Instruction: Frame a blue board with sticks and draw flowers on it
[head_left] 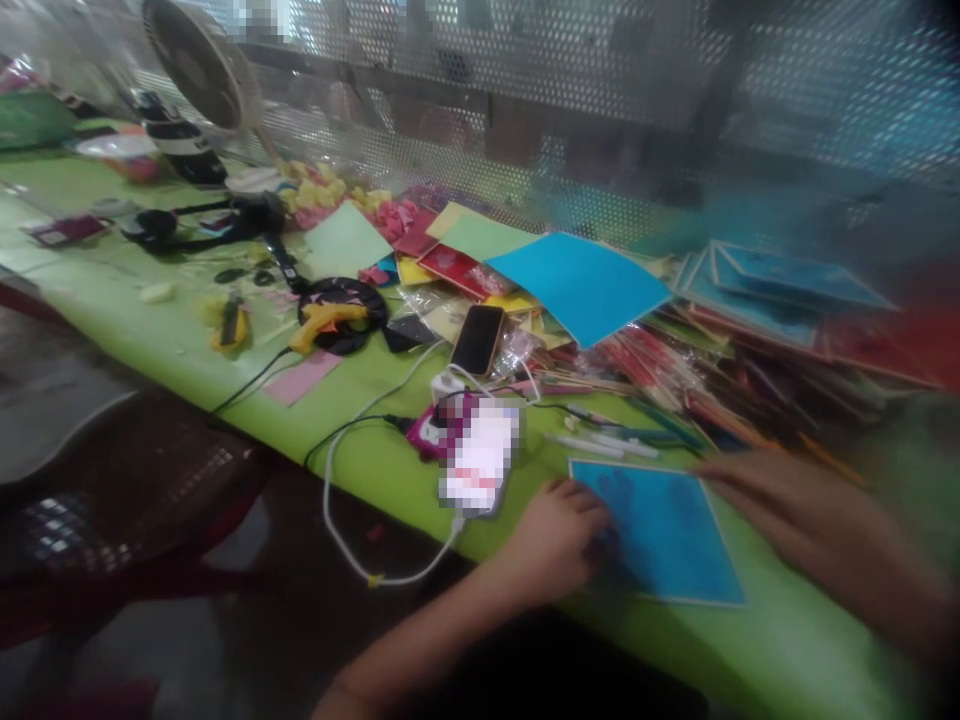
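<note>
A blue card with a pale border [675, 535] lies on the green table near its front edge, with darker blurred patches on its upper part. My left hand [562, 535] rests at the card's left side, its fingers curled in; whatever they hold, if anything, is hidden. At the card's upper right corner is my right hand [772, 495], blurred, with fingers stretched toward the corner and touching or just above it. White pens [600, 445] lie just behind the card. Left of them sits a lit phone [484, 455] with a white cable plugged in.
Behind are a large blue sheet [581, 285], stacked blue cards [795, 285] and a dark phone [478, 340]. A yellow glue gun [322, 325], a utility knife [229, 325], a purple power strip [435, 425] and a fan [195, 65] stand left. The white cable [328, 490] loops over the table edge.
</note>
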